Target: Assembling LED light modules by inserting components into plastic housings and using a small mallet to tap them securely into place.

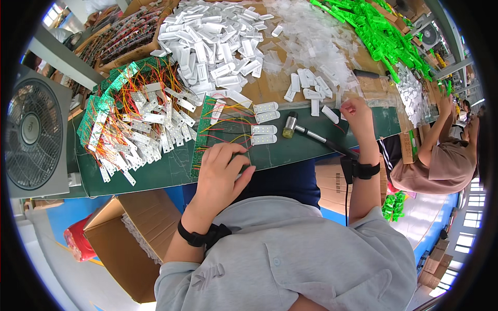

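Observation:
My left hand [222,167] rests over the front edge of the table, fingers bent and thumb apart, beside a long green circuit board [205,129]. Red and yellow wires run from that board to several white plastic casings [265,129] with small perforated strips in them. My right hand [358,116] is raised at the right, fingertips pinched together; what they hold, if anything, is too small to make out. Close to its fingertips lies a white casing [330,114] near a thin red wire. Between my hands lies a hammer [316,136] with a metal head and dark grip.
Wired white strips [150,122] heap up at left. Behind are piles of white casings [212,44], clear plastic pieces [316,41] and bright green parts [373,31]. A dark-handled tool [366,74] lies at right. A fan [36,129], a cardboard box [127,249] and another person [438,163] are nearby.

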`<move>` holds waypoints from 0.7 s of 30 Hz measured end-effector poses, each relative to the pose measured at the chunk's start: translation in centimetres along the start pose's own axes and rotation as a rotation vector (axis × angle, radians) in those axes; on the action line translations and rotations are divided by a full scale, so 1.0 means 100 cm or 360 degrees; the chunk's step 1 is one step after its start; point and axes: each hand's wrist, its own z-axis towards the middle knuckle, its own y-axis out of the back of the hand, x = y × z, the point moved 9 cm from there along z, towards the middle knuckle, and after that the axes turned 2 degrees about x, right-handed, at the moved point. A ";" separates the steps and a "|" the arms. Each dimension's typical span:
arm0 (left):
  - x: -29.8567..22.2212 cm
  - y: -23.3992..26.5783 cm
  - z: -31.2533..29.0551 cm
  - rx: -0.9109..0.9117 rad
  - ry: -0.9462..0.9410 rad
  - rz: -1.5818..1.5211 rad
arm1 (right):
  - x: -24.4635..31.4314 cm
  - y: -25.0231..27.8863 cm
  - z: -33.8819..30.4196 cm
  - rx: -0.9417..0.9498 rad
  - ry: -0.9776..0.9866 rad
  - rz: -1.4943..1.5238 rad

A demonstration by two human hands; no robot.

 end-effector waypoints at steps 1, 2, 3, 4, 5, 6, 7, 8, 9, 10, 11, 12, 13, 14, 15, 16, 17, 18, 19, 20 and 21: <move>0.001 -0.001 0.005 -0.0006 0.0005 0.0036 | -0.002 0.002 -0.001 -0.0011 -0.0014 0.0036; 0.000 -0.002 0.009 -0.0012 0.0008 0.0071 | 0.001 0.002 -0.001 -0.0010 -0.0018 0.0039; -0.001 -0.005 0.014 -0.0008 0.0008 0.0072 | 0.003 0.009 -0.002 -0.0140 -0.0068 -0.0083; -0.003 -0.011 0.019 0.0015 0.0027 0.0167 | 0.005 0.015 -0.004 -0.0270 -0.0118 -0.0206; -0.005 -0.016 0.023 0.0040 0.0038 0.0259 | 0.005 0.013 -0.005 -0.0277 -0.0127 -0.0207; -0.005 -0.020 0.024 0.0044 0.0028 0.0257 | 0.003 0.010 -0.006 -0.0269 -0.0189 -0.0327; -0.004 -0.028 0.022 0.0075 0.0019 0.0325 | 0.000 0.007 -0.006 -0.0260 -0.0252 -0.0448; -0.005 -0.034 0.022 0.0103 0.0011 0.0392 | -0.002 0.006 -0.005 -0.0268 -0.0259 -0.0452; -0.007 -0.034 0.021 0.0103 0.0001 0.0387 | -0.005 0.003 -0.002 -0.0230 -0.0263 -0.0433; -0.008 -0.032 0.019 0.0103 -0.0002 0.0404 | -0.007 0.001 0.000 -0.0191 -0.0267 -0.0413; -0.009 -0.032 0.017 0.0104 -0.0005 0.0420 | -0.011 0.001 0.001 -0.0196 -0.0274 -0.0419; -0.011 -0.032 0.015 0.0098 -0.0023 0.0403 | -0.014 0.000 0.002 -0.0196 -0.0280 -0.0398; -0.013 -0.034 0.012 0.0099 -0.0030 0.0397 | -0.016 0.001 0.002 -0.0195 -0.0285 -0.0378; -0.013 -0.036 0.009 0.0121 -0.0029 0.0373 | -0.012 0.001 0.002 -0.0196 -0.0285 -0.0377; -0.013 -0.037 0.007 0.0143 -0.0027 0.0348 | -0.008 0.005 0.000 -0.0242 -0.0306 -0.0361; -0.013 -0.036 0.006 0.0122 -0.0026 0.0336 | -0.006 0.009 -0.002 -0.0288 -0.0327 -0.0346; -0.014 -0.036 0.006 0.0122 -0.0025 0.0334 | -0.007 0.010 -0.003 -0.0287 -0.0326 -0.0348; -0.014 -0.035 0.006 0.0110 -0.0033 0.0338 | -0.009 0.010 -0.004 -0.0252 -0.0322 -0.0332; -0.015 -0.034 0.005 0.0099 -0.0039 0.0341 | -0.010 0.009 -0.005 -0.0217 -0.0317 -0.0316; -0.015 -0.033 0.005 0.0100 -0.0036 0.0342 | -0.003 0.010 -0.008 -0.0214 -0.0317 -0.0315; -0.015 -0.031 0.005 0.0081 -0.0031 0.0317 | 0.022 0.018 -0.012 -0.0318 -0.0146 -0.0199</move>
